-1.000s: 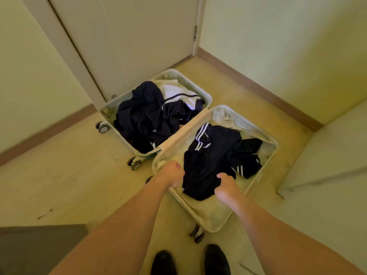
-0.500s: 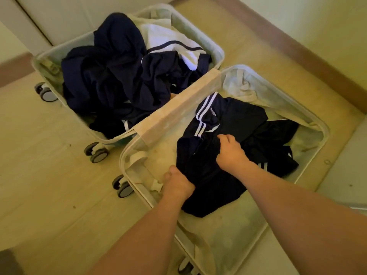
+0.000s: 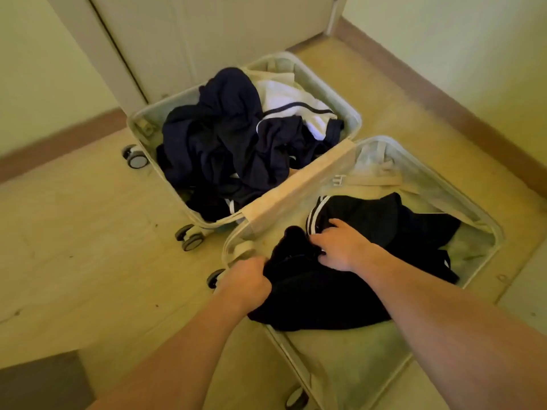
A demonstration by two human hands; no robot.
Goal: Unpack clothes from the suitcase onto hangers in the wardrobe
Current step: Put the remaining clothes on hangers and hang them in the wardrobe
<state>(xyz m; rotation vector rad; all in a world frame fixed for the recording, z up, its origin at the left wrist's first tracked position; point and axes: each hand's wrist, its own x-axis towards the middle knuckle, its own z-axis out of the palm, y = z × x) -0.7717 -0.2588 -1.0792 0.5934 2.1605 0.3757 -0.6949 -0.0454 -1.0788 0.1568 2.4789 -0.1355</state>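
Fingers of the left hand [image 3: 247, 281] are curled tight into a fist around a bunched edge of the dark garment [image 3: 319, 288], right at the near left corner of the closer suitcase half. Those of the right hand [image 3: 340, 250] are spread and bent, their tips pressing down into the same garment just beside its two white stripes [image 3: 313, 216]; whether they pinch the cloth or only press on it cannot be told. The garment lies between and under both hands, spread across the pale lining of the nearer half, with part of it trailing toward the far right corner. No brand, label or writing can be read anywhere on the clothes or the case. One suitcase [image 3: 488, 229] lies open flat on the floor [image 3: 74, 232], its two halves joined along a pale hinge strip. The farther half [image 3: 353, 113] holds a heap of navy clothes [image 3: 225, 143] and one white piece with a dark stripe [image 3: 293, 102] at its far side. Five wheels show: one at the far left corner, a pair at the near corner of the farther half, one beside the left wrist, and one at the bottom edge. A pale door [image 3: 222, 39] stands behind the case, and a dark mat [image 3: 41, 383] shows in the lower left corner.
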